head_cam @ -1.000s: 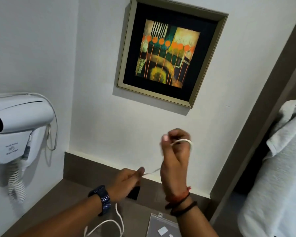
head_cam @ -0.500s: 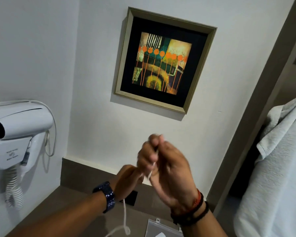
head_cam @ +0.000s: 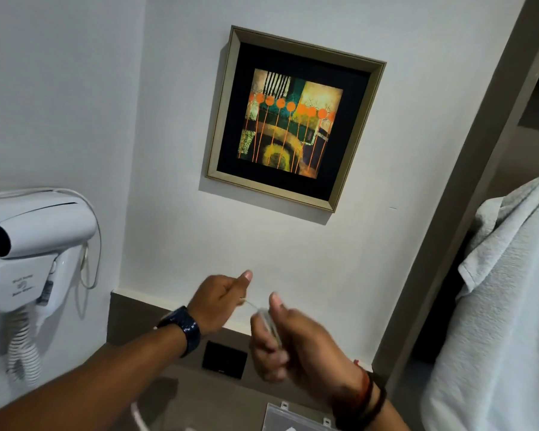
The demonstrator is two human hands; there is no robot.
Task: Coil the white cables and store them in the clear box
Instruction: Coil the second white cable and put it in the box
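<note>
Pinching a white cable [head_cam: 252, 303] taut, left hand [head_cam: 220, 301] and right hand [head_cam: 288, 343] raised.

So the surface here is a brown-grey counter [head_cam: 181, 396] tucked into the corner, with a raised strip of the same colour along the back where it meets the wall. Only a slice of it shows, arms cover most of it. A black rectangular plate [head_cam: 224, 359] sits on that back strip. Down at the bottom edge a clear box [head_cam: 280, 419] rests on the counter, with something small and white inside, too cut off to tell what. Left of the box a loop of white cable [head_cam: 136, 416] lies on the counter.
</note>
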